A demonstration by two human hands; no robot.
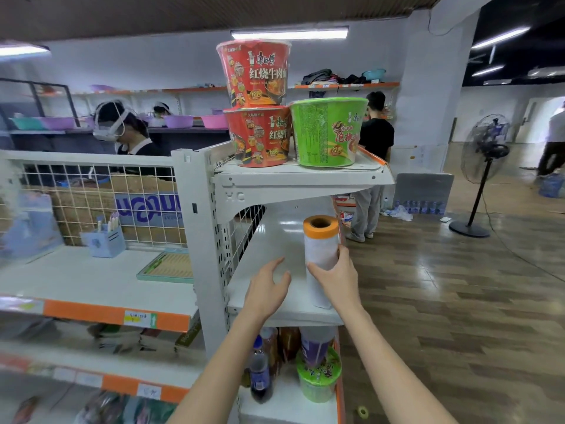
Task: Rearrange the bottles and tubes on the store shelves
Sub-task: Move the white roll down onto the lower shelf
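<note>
A white roll with an orange top ring (pixel 321 249) stands upright on the middle shelf (pixel 266 310) of the end rack. My right hand (pixel 334 276) wraps around its lower half. To the left of the roll, my left hand (pixel 267 289) hovers over the shelf with fingers spread and nothing in it. On the shelf below stand a dark cola bottle with a blue cap (pixel 260 371), a brownish bottle (pixel 270 347) behind it, a purple cup (pixel 315 347) and a green noodle bowl (pixel 318 381).
Two red noodle bowls (pixel 255 108) stacked and one green bowl (pixel 328 133) sit on the top shelf. A longer shelf (pixel 91 283) at left holds a blue pen holder (pixel 104 240) and a framed board. People stand behind the racks. A floor fan (pixel 484 166) stands at right.
</note>
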